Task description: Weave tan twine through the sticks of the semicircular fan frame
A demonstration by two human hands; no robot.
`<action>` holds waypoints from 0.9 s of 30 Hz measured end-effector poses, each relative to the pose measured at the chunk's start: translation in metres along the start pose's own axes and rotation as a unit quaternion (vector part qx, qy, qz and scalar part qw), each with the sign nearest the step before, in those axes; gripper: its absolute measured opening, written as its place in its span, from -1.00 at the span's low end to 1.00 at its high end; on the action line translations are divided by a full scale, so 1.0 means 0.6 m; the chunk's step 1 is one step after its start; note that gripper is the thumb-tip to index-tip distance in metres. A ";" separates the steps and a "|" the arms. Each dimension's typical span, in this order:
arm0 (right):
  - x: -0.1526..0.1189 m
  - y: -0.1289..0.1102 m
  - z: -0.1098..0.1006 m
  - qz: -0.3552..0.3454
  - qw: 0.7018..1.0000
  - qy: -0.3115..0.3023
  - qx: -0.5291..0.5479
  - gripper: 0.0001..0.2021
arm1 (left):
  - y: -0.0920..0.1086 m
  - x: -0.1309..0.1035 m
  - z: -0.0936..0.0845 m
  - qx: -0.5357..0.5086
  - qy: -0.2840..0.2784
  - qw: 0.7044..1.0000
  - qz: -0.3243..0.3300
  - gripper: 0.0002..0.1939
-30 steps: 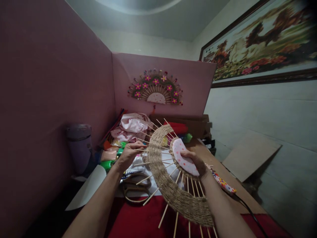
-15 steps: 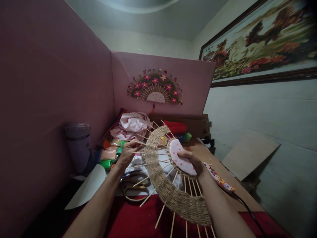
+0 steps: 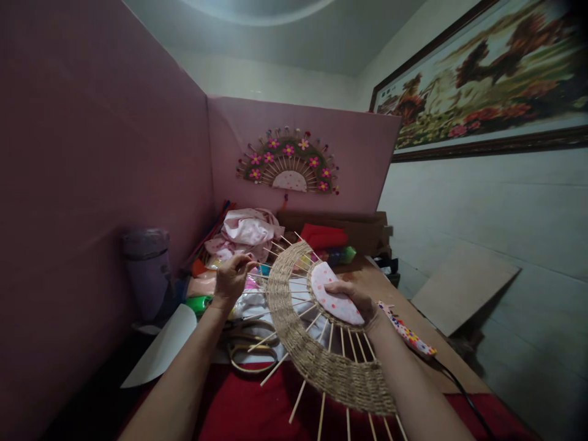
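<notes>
A half-round woven fan (image 3: 281,306) is held at a tilt over the table, with a band of brown twisted cord threaded through thin wooden sticks (image 3: 274,372). Its centre is a white half-disc with red dots (image 3: 333,300). My right hand (image 3: 361,299) is closed round this half-disc, thumb on top and the other fingers hidden beneath. My left hand (image 3: 231,278) is closed in a pinch at the outer end of one stick on the fan's left side. The exact contact at those fingertips is small and hard to see.
Scissors (image 3: 252,368) lie below the fan, near red cloth (image 3: 243,401). Behind are crumpled dotted fabric (image 3: 250,226) and coloured packets (image 3: 198,304). A purple bottle (image 3: 146,269) and white card (image 3: 160,349) stand left; a flowered corded tool (image 3: 407,334) lies right. A finished flowered fan (image 3: 288,162) hangs ahead.
My left hand has drawn slightly left, towards the stick's tip, with its fingers more bunched. The fan has shifted a little left and down at its upper end. My right hand keeps its hold.
</notes>
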State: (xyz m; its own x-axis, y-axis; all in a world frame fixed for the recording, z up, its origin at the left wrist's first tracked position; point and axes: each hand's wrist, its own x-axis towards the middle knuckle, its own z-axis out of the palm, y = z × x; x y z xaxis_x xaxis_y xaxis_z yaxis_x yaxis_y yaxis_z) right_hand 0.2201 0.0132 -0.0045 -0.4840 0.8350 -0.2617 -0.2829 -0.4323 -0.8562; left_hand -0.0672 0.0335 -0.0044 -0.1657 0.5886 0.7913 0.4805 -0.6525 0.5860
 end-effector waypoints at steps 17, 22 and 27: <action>-0.018 0.007 0.016 -0.030 0.996 -0.070 -0.048 -0.73 | 0.012 0.004 -0.021 -0.275 -0.184 0.900 -0.283 -0.73; -0.023 0.009 0.024 -0.042 0.996 -0.066 -0.036 -0.73 | 0.001 -0.001 -0.003 -0.296 -0.169 0.892 -0.298 -0.71; -0.025 0.010 0.030 -0.044 0.996 -0.074 -0.029 -0.73 | 0.001 -0.006 0.008 -0.298 -0.152 0.894 -0.296 -0.68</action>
State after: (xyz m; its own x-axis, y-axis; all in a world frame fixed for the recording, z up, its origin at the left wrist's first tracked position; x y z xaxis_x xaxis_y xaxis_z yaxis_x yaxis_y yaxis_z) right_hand 0.2106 -0.0082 0.0021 -0.5776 0.8074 -0.1202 -0.2836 -0.3366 -0.8979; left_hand -0.0619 0.0333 -0.0079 0.0469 0.9590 0.2795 -0.1746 -0.2676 0.9476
